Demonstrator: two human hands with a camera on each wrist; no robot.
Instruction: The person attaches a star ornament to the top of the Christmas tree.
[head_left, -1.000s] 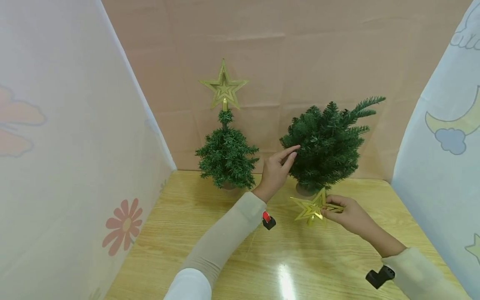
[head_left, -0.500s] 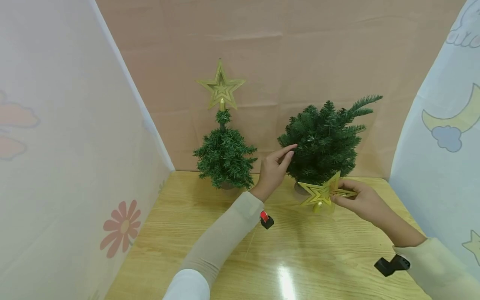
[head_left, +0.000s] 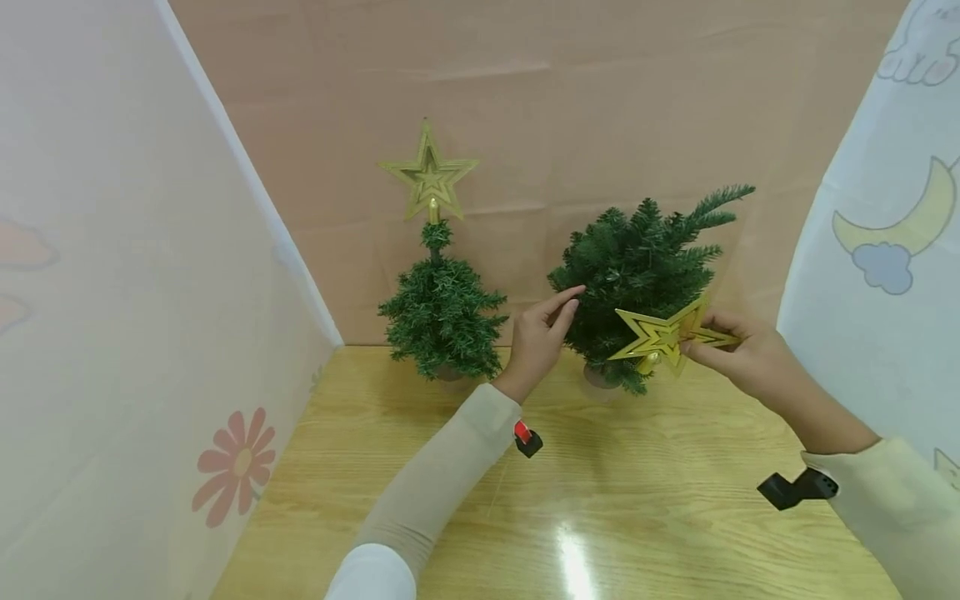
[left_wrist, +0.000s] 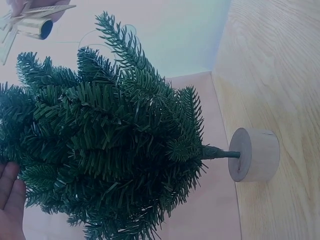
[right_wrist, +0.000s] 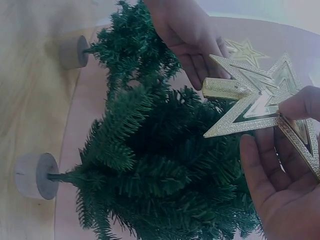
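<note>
My right hand (head_left: 750, 354) pinches a gold star topper (head_left: 663, 335) by one point, in front of the right-hand green tree (head_left: 626, 267). In the right wrist view the star (right_wrist: 245, 117) shows its hollow tube (right_wrist: 225, 88), with the thumb of my right hand (right_wrist: 285, 185) on its face. My left hand (head_left: 536, 342) is at that tree's left side, fingertips at the branches, fingers fairly straight; whether it grips a twig cannot be told. The tree stands on a round wooden base (left_wrist: 257, 155), seen in the left wrist view.
A smaller green tree (head_left: 442, 321) stands to the left, with another gold star (head_left: 430, 175) upright on its top. Both trees are near the back edge of the wooden table (head_left: 637, 517). Patterned cloth (head_left: 240, 333) hangs at both sides, and a plain cloth (head_left: 495, 100) behind.
My right hand has lifted the star up and to the right, from near the table to in front of the tree's branches. My left hand has stayed beside the tree; the view has shifted slightly.
</note>
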